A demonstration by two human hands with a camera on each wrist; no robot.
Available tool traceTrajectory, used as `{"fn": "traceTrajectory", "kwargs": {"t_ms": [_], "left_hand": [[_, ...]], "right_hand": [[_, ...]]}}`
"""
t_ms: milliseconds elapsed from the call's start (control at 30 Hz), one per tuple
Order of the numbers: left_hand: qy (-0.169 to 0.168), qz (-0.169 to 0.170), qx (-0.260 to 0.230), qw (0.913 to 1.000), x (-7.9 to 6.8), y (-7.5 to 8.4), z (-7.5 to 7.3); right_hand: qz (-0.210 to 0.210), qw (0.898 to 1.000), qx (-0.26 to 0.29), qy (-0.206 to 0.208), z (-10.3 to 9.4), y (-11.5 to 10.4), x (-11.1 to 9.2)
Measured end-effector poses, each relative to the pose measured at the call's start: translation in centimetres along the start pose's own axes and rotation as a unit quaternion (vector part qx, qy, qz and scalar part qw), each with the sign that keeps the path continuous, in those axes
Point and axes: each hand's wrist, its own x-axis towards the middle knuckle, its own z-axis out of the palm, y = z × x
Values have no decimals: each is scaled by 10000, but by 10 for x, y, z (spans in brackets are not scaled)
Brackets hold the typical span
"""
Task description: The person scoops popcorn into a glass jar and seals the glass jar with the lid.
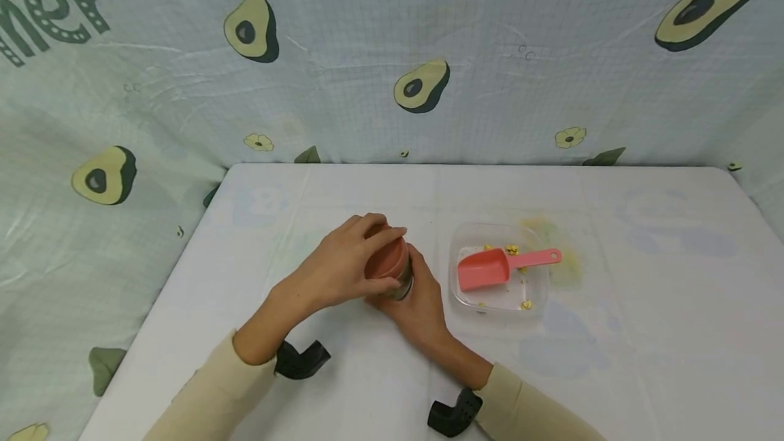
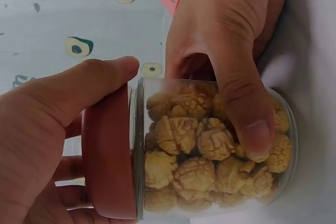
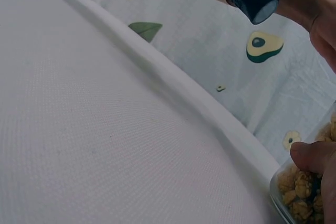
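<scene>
A clear jar (image 2: 173, 179) full of caramel-coloured popcorn (image 2: 194, 174) is topped with a brick-red lid (image 2: 109, 156). My left hand (image 1: 339, 264) grips this lid from above, thumb on one side and fingers on the other. Lower down, my right hand (image 1: 422, 308) holds the jar's body, its thumb lying along the glass in the left wrist view. The lid sits at the jar's mouth, a narrow clear band showing below its edge. Only the jar's lower corner and the right thumb (image 3: 312, 156) appear in the right wrist view.
Right of the hands, a clear plastic container (image 1: 458, 240) stands on the white-covered table (image 1: 643, 332). A pink scoop (image 1: 484, 271) lies across it, handle over the right rim, with a few yellow crumbs inside. An avocado-print sheet (image 1: 343, 33) hangs behind the table.
</scene>
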Motion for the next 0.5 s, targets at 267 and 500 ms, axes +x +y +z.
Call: {"fn": "traceTrajectory", "kwargs": {"t_ms": [267,500], "left_hand": [[-258,326,-200,9989,1,-5,-3],[-234,291,-303,9988,0,-8,-2]], "right_hand": [[-42,9999,-85,109,1,1,0],[-68,9998,-127,151,1,1,0]]}}
